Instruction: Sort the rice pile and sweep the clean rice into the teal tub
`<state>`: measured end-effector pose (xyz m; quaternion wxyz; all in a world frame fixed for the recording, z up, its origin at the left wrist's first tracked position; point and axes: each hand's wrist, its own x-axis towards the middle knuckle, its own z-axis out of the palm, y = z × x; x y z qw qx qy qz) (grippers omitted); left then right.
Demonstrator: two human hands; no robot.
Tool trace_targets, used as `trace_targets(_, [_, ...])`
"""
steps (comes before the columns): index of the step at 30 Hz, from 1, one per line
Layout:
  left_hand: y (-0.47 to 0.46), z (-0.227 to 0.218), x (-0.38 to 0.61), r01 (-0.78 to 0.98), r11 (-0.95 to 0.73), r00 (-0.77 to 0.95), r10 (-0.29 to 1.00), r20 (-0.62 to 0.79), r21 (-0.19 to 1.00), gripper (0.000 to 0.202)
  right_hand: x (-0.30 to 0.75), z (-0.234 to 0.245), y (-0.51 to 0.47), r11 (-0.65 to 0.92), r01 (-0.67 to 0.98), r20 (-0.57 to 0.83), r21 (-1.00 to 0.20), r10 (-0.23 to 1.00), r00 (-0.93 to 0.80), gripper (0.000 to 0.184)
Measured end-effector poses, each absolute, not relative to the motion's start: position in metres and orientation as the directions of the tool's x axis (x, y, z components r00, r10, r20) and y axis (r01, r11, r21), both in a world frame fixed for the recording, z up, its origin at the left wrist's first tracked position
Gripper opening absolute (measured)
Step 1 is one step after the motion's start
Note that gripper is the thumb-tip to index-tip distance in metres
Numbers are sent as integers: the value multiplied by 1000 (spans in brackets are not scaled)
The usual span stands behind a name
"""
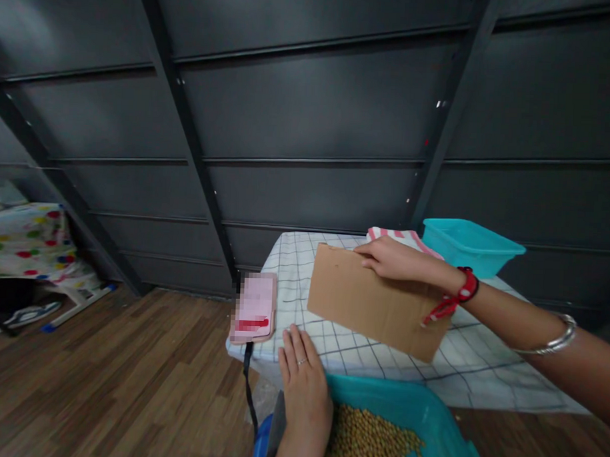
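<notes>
A flat brown piece of cardboard point(372, 304) is over the white checked tablecloth. My right hand point(384, 256) grips its far edge, and a red band and a silver bangle circle that wrist and forearm. My left hand point(302, 378) rests palm down at the near edge of the table, its fingers stretched out and a ring on one of them. Beside it, at the bottom of the view, a teal tub point(379, 391) contains many small round yellow-brown beans point(372, 441). The tub's near side is cut off by the frame.
The checked table point(293, 268) stands against a dark panelled wall point(309, 109). A turquoise basin point(464, 247) and a pink-striped cloth point(402, 236) sit at its back right. A pink phone-like case point(257, 307) with a black strap lies on its left edge. Another table has a dotted cover point(29, 239).
</notes>
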<state>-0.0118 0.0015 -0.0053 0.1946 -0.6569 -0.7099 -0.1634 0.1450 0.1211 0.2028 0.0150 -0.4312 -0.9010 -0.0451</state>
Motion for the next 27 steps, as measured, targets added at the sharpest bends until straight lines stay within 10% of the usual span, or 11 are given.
trace_targets(11, [1,-8,-8,996,92,-80,837,541,5,65,167,242,128,513,858,309,31,811,-497,28])
trace_targets(27, [-1,3,-14,999,25,-11,876,482,-23,56,152,217,154,547,837,127,26,828,-546,29])
